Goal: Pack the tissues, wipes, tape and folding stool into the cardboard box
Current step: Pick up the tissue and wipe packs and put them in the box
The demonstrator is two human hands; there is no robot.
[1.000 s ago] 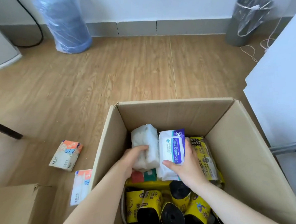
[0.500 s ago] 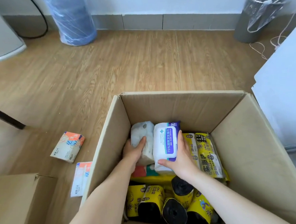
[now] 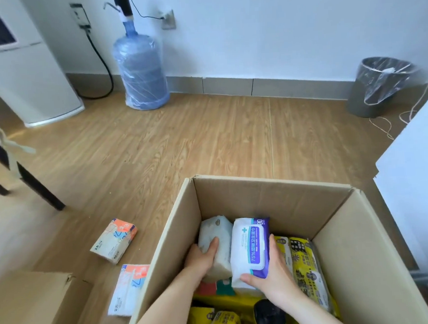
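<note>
An open cardboard box (image 3: 280, 195) stands on the wooden floor in front of me. Inside it, my left hand (image 3: 201, 257) grips a white tissue pack (image 3: 216, 234) standing on end at the back left. My right hand (image 3: 272, 271) holds a white and purple wipes pack (image 3: 250, 244) upright beside it. Yellow packs (image 3: 307, 264) and black rolls with yellow labels (image 3: 267, 316) fill the rest of the box. Two orange and white tissue packs lie on the floor left of the box, one farther (image 3: 115, 240) and one nearer (image 3: 130, 287).
A second cardboard box (image 3: 29, 306) sits at the lower left. A blue water bottle (image 3: 141, 71) and a white appliance (image 3: 24, 73) stand by the far wall, a grey bin (image 3: 378, 86) at the right. White boards (image 3: 419, 174) lean at the right; dark furniture legs (image 3: 34, 188) at the left.
Both hands have kept their hold and pushed the two packs a little deeper toward the back of the box. My head has tilted up, showing more of the wall.
</note>
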